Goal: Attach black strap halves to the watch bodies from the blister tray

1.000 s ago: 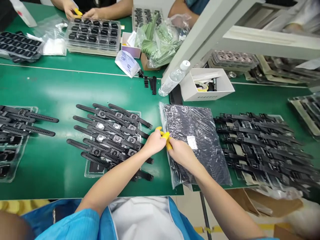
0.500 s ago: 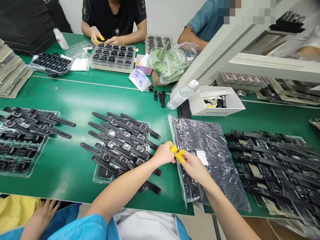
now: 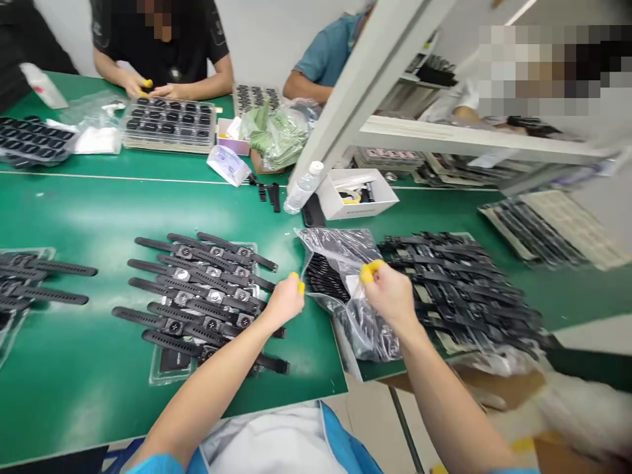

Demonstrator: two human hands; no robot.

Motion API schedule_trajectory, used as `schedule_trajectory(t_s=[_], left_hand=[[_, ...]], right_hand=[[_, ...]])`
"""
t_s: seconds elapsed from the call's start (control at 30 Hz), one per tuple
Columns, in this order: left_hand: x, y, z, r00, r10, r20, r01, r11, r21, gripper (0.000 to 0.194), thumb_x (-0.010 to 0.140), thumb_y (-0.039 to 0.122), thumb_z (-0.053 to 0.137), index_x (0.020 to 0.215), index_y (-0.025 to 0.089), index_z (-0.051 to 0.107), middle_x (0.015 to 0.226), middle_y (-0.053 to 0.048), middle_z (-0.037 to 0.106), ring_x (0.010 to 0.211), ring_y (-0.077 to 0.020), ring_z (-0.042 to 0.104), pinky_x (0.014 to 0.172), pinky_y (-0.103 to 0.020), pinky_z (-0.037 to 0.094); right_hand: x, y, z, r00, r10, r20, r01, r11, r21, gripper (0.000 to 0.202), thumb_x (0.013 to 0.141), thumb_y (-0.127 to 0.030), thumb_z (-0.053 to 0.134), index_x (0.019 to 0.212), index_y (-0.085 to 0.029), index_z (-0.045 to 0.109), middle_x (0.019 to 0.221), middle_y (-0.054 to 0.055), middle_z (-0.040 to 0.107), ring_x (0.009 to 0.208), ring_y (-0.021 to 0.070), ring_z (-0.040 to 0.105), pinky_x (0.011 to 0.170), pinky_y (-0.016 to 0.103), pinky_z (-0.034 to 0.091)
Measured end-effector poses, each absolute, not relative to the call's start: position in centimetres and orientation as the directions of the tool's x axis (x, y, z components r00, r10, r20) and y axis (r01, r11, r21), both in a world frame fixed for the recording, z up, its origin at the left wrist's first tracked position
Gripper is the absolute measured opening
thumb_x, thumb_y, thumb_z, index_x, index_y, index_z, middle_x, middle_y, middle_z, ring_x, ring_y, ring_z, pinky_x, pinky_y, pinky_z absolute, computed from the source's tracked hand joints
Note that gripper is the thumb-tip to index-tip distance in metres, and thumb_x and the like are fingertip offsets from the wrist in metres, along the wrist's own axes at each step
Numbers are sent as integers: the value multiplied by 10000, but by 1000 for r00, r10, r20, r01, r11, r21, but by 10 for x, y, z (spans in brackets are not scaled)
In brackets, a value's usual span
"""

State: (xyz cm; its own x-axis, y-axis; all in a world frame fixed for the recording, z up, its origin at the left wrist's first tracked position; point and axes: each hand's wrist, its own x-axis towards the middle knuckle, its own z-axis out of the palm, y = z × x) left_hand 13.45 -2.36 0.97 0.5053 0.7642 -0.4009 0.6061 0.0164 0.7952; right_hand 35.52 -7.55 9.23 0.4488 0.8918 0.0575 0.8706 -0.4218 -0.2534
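A clear plastic bag (image 3: 372,329) lies at the table's front edge, its mouth pulled wide, with many black straps (image 3: 326,276) showing inside. My left hand (image 3: 287,296), yellow covers on its fingertips, pinches the bag's left edge. On the right, my right hand (image 3: 390,289) grips the other side of the mouth in a closed fist, also with yellow finger covers. Left of the bag, black watches with straps (image 3: 214,296) lie in slanted rows over a clear tray (image 3: 160,375). More black straps (image 3: 464,289) are piled to the right of the bag.
A bottle (image 3: 303,187), a white box (image 3: 358,194) and a dark phone (image 3: 313,212) stand or lie behind the bag. A slanting pale post (image 3: 345,92) rises there. Two people sit across the green table (image 3: 74,217). More watches (image 3: 29,283) lie far left.
My hands have moved apart and the bag's mouth has opened between them, exposing the straps. The view has swung to the right.
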Motion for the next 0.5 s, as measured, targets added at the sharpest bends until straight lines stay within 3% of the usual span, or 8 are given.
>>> schedule_trajectory(t_s=[0.13,0.2,0.3,0.37,0.5], left_hand=[[139,-18,0,519,777,-357,623,-58,780,112,933,89,550,958,196,530,781,-66,702,752,-224,722,737,-303,523],[142,-17,-1,523,790,-320,629,-104,770,86,941,112,569,943,193,542,818,-79,700,799,-240,721,754,-318,521],[146,-20,1,548,804,-230,606,-192,772,39,985,186,582,947,192,576,953,-95,700,943,-250,709,865,-351,532],[147,-25,2,604,791,-93,532,-314,787,64,1005,249,607,995,187,618,1080,-103,688,1089,-253,672,984,-380,527],[147,-35,2,716,681,155,402,-584,705,260,957,316,714,1165,169,664,1323,-155,621,1310,-316,553,1090,-478,515]], right_hand=[[406,-77,169,586,703,402,805,-560,-195,139,882,-283,549,757,-235,511,634,31,518,602,184,457,633,330,339],[413,-79,193,559,712,424,826,-525,-207,130,907,-295,549,809,-210,561,643,29,536,598,172,460,631,320,354],[398,-81,195,465,851,245,885,-453,-107,99,870,-250,593,784,-205,575,658,41,589,613,174,501,633,309,344],[379,-81,182,400,914,72,916,-401,-3,72,871,-231,599,805,-201,599,688,53,640,652,196,563,636,305,336],[337,-90,153,294,935,-201,955,-278,101,139,960,-233,533,923,-188,659,856,108,726,807,259,675,651,307,396]])
